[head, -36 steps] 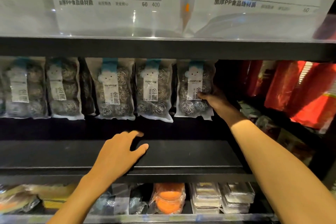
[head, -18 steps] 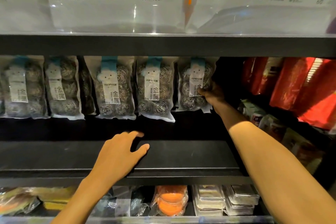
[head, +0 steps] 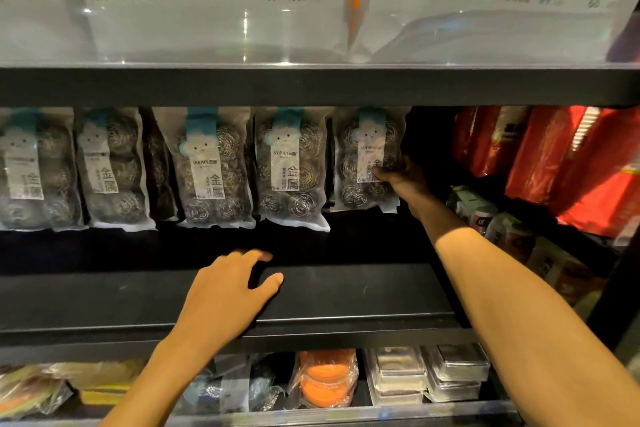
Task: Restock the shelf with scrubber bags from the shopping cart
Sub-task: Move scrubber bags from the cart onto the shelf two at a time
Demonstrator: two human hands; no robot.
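The right hand (head: 398, 180) is reached far into the bay, and the end bag (head: 363, 149) is pinched at its right edge. The thumb is laid on the front, over the lower part of the label, and the fingers are hidden behind. This bag is the rightmost in a row of bags (head: 214, 166) filled with metal scrubbers, set side by side under the upper board (head: 311, 87). Whether they hang or lean cannot be told. One darker bag is tucked further back, between the second and third from the left.

The left hand (head: 225, 291) is laid palm down on the near part of the black shelf (head: 363, 288), with the fingers spread and relaxed and nothing held. It is placed below the middle bags, well apart from them.

On the upper board, two clear packs (head: 194, 10) marked "ANTI SCALD PLASTIC BOWL" are stood side by side. Right of the end bag, past a dark gap, red packs (head: 571, 156) are seen, with smaller blurred goods beneath them. On the level below the shelf, yellow sponges (head: 104, 383) are seen at the left, a pouch of orange pads (head: 325, 378) in the middle, and stacked clear boxes (head: 450, 371) at the right.
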